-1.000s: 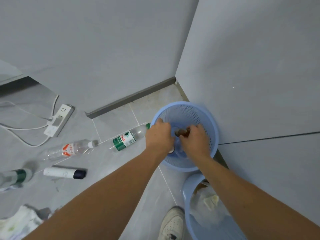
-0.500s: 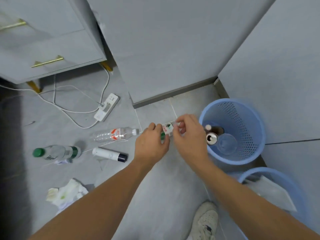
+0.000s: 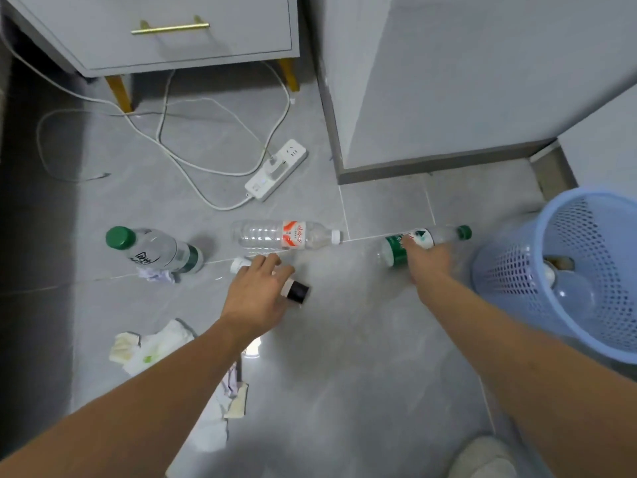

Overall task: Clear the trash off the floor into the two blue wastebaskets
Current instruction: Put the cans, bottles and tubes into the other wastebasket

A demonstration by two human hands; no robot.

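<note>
Grey tile floor [image 3: 344,391], trash scattered on it. Left hand [image 3: 256,294] at centre frame, fingers curled down over a white tube with black cap [image 3: 293,290]; tube lies flat on the floor, hand on it, can't tell if it's lifted. Right hand [image 3: 427,262] at 2 o'clock from the left hand, closed around the green-label bottle [image 3: 413,244], which lies roughly horizontal with its green cap toward the blue wastebasket [image 3: 517,281]. Basket sits at 3 o'clock, frame's right edge, tilted toward camera, with a clear bottle and something brown inside; only one basket in view. Red-label clear bottle [image 3: 286,234] lies on its side at 12 o'clock from the left hand, untouched. Green-capped bottle [image 3: 155,251] at 9 o'clock, resting on a crumpled scrap. Crumpled white tissue [image 3: 148,350] at 7 o'clock, under the left forearm. White power strip [image 3: 275,170] with cables at 12 o'clock, in front of a grey drawer unit [image 3: 179,36].
</note>
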